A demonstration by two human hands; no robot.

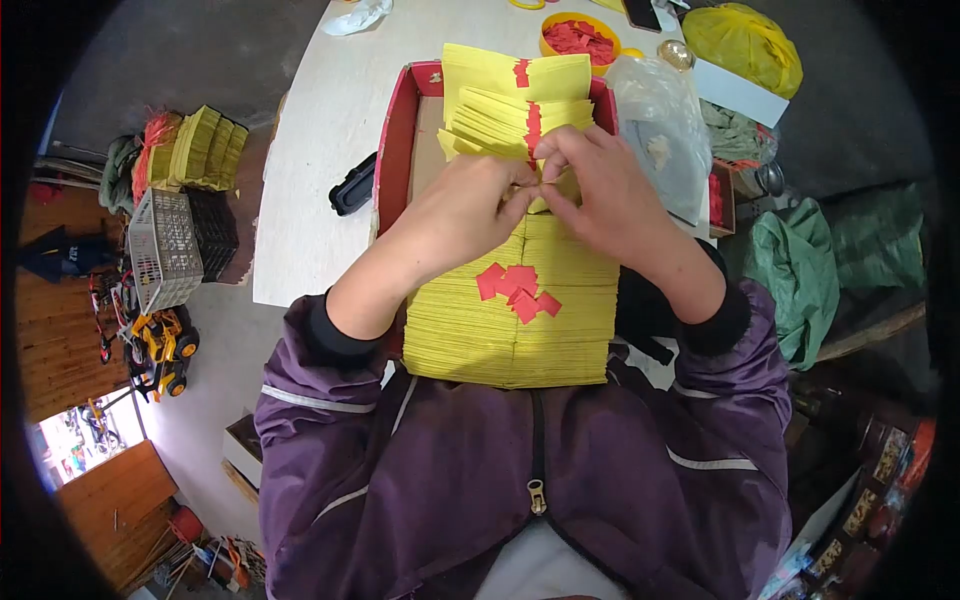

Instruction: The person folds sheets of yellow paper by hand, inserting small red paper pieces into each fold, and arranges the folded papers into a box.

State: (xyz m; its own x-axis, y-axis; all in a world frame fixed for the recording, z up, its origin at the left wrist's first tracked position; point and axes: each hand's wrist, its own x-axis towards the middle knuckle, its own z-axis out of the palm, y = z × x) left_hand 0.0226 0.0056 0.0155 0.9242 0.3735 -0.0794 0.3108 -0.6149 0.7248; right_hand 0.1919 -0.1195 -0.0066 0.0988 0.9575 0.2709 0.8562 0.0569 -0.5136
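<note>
Head view shows left hand (468, 205) and right hand (608, 190) meeting, fingers pinched nearly closed, anything gripped too small to confirm, over yellow paper (460, 335) in the red box (398, 150), red scraps (520, 284) nearer; light pressure with edges aligned is advisable.

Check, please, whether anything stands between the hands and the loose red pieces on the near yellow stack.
Nothing visible does. The red pieces lie uncovered on the yellow stack, nearer the person's body than the left hand and right hand, with only the stack's own surface showing between.
</note>
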